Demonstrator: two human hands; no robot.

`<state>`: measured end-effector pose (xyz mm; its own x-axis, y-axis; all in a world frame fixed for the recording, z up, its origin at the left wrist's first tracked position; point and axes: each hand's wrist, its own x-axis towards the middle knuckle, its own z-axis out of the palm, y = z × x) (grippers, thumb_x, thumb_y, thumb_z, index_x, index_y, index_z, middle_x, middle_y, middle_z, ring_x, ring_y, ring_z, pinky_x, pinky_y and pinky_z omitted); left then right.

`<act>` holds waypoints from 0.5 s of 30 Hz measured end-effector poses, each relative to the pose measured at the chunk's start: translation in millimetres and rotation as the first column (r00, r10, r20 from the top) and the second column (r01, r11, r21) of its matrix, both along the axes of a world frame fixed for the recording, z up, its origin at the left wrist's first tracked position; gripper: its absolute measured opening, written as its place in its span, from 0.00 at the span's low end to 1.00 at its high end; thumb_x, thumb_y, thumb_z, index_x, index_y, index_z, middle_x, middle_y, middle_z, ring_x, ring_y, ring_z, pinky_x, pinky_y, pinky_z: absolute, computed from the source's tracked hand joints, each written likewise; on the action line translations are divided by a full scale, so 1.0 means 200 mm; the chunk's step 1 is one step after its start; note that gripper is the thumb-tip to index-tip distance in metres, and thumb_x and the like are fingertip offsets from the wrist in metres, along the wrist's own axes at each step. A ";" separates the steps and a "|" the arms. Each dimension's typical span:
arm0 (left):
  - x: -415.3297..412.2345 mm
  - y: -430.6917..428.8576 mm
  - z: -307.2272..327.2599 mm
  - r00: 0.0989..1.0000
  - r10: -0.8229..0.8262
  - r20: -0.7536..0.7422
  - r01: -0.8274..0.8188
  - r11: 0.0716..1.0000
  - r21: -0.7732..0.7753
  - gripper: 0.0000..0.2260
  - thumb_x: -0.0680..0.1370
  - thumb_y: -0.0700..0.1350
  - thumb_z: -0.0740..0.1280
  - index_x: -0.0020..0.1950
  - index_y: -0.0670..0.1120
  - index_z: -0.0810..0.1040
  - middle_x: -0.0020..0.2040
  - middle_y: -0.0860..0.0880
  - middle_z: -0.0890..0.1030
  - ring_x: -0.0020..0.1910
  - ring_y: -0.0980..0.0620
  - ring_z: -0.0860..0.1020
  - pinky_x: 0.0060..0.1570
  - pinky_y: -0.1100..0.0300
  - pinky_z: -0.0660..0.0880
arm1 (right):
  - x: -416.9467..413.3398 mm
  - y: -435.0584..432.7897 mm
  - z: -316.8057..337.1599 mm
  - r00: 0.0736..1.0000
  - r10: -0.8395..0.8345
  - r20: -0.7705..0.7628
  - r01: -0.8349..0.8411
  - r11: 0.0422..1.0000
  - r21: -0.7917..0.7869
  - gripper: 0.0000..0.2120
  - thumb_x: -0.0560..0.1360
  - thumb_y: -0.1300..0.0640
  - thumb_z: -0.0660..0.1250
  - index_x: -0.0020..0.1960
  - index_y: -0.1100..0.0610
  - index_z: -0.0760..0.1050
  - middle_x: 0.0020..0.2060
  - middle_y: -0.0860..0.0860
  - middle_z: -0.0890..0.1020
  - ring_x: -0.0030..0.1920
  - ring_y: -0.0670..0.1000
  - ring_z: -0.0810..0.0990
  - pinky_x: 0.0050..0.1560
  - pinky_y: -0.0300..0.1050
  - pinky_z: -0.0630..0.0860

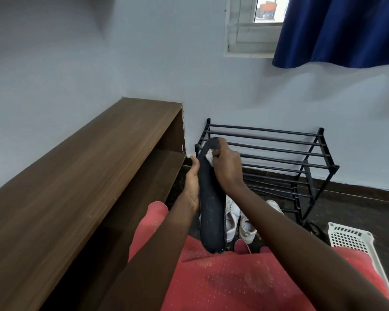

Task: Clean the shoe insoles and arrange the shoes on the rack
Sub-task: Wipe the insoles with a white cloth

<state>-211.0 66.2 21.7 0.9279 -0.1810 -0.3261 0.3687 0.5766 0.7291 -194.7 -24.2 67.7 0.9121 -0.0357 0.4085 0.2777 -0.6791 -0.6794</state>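
Note:
A long dark insole (211, 212) stands nearly upright in front of me, flecked with pale specks. My left hand (192, 185) supports it from behind along its left edge. My right hand (226, 167) is closed on a small white wad of tissue (209, 156) and presses it against the insole's upper end. Behind the hands stands a black metal shoe rack (279, 153) with bare bar shelves. A pair of white shoes (240, 223) lies on the dark floor below the insole, partly hidden by it and by my right arm.
A brown wooden shelf unit (81, 176) runs along the left wall. A white perforated plastic basket (353, 241) sits on the floor at the right. A window with a blue curtain (339, 30) is above the rack. My lap in red cloth (234, 281) fills the foreground.

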 end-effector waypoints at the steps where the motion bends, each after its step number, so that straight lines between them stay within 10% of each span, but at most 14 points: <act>1: -0.01 0.00 0.01 1.000 0.002 0.000 -0.002 1.000 -0.013 0.32 0.77 0.68 0.51 0.55 0.45 0.83 0.54 0.41 0.82 0.52 0.45 0.81 0.51 0.53 0.77 | 0.03 -0.01 0.01 1.000 -0.012 -0.001 0.012 1.000 0.014 0.15 0.75 0.66 0.60 0.62 0.63 0.70 0.45 0.62 0.82 0.45 0.61 0.80 0.40 0.47 0.75; 15: 0.04 0.04 -0.03 1.000 0.016 0.013 -0.016 1.000 0.010 0.34 0.76 0.68 0.50 0.54 0.42 0.81 0.46 0.43 0.84 0.44 0.47 0.83 0.49 0.54 0.78 | -0.15 0.01 -0.17 0.990 0.031 -0.140 -0.057 0.981 -0.186 0.13 0.76 0.66 0.58 0.60 0.62 0.68 0.43 0.64 0.80 0.45 0.64 0.79 0.38 0.47 0.69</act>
<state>-203.1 75.1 15.6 0.9348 -0.1629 -0.3155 0.3498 0.5750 0.7396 -224.5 -21.2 33.5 0.9585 0.0711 0.2762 0.2237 -0.7880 -0.5736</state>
